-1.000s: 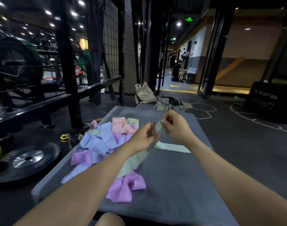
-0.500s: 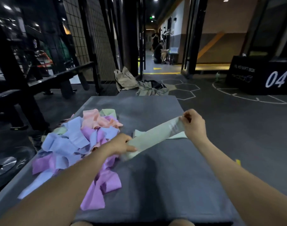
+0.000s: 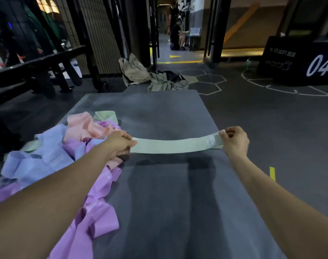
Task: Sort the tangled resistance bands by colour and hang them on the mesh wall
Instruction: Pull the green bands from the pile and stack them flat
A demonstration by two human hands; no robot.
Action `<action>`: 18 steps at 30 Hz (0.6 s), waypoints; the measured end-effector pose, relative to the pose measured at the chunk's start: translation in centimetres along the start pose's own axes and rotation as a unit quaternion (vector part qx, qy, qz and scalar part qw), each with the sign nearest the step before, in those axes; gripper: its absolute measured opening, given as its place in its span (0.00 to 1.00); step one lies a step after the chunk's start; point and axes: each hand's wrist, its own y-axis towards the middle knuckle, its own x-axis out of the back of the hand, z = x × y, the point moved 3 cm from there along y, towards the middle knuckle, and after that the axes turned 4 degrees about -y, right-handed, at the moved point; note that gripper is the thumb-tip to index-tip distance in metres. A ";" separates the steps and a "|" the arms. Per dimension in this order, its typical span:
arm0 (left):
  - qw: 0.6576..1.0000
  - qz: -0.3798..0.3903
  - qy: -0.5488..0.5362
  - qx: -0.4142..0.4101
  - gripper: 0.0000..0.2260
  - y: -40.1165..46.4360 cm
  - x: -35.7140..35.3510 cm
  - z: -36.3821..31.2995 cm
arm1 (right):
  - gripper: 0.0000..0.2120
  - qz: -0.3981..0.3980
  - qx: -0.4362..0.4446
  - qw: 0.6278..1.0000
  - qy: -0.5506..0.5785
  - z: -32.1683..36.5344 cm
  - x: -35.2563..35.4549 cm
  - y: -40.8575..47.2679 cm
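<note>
Two bare forearms — no sleeves, left hand (image 3: pixel 118 143) and right hand (image 3: pixel 234 141) ungloved.

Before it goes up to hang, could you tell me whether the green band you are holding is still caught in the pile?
Nothing visible holds it: the green band spans clear between left hand and right hand, above the mat, beside the pile.

two hands (image 3: pixel 120 143), one stretched green band (image 3: pixel 174 145)

"04", perhaps "SOFT BOX", on black box (image 3: pixel 297 60)
</note>
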 end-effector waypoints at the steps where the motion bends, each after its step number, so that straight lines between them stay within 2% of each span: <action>1: 1.000 -0.012 -0.011 -0.002 0.10 0.8 -0.3 0.0 | 0.08 -0.003 -0.003 1.000 -0.002 -0.4 -0.2 0.7; 7: 0.995 -0.082 0.013 -0.049 0.13 5.4 -2.6 -0.2 | 0.05 -0.002 0.006 1.000 -0.014 -1.6 -1.9 3.9; 11: 0.984 -0.121 0.102 -0.081 0.12 7.4 -2.7 0.2 | 0.03 0.006 0.008 0.999 -0.035 -2.8 -3.3 5.0; 18: 0.961 -0.111 0.231 -0.106 0.12 8.0 -3.3 1.0 | 0.05 0.028 0.018 0.997 -0.071 -4.1 -4.9 5.2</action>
